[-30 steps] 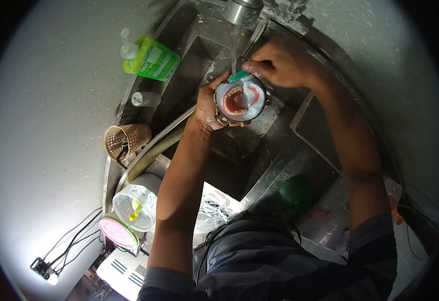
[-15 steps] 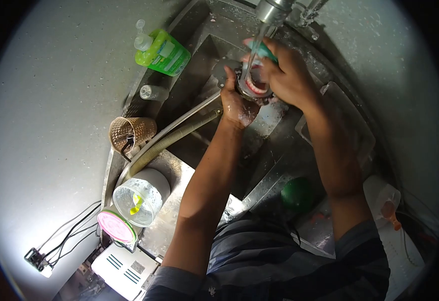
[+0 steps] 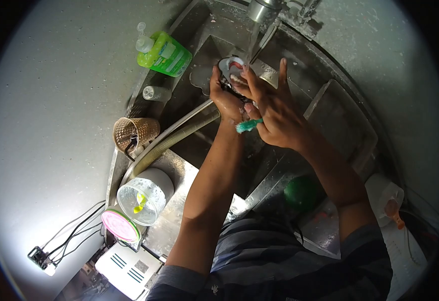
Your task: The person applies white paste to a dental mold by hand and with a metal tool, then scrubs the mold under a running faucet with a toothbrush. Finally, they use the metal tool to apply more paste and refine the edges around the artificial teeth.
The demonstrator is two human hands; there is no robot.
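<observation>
My left hand (image 3: 227,103) is closed around a denture (image 3: 236,65), its reddish gum and pale teeth showing in a whitish, dark-rimmed base. Part of that piece is covered by my fingers. Over it, my right hand (image 3: 279,115) reaches with a few fingertips at the teeth while one finger points up. A green-handled brush (image 3: 249,125) is tucked in the right hand, bristles turned toward my left wrist. Water runs from the metal faucet (image 3: 263,11) beside the denture.
Under my hands is a metal sink (image 3: 212,47). Along its left edge stand a green soap bottle (image 3: 168,55), a clear small bottle (image 3: 156,94), a woven cup (image 3: 146,129) and a plastic tub (image 3: 154,193). A ribbed hose (image 3: 179,138) crosses the left side. A green ball-like object (image 3: 302,193) lies lower right.
My right hand has swung down and turned over, so the brush now points toward my left wrist and its fingers reach the denture. The denture has shifted slightly up and left.
</observation>
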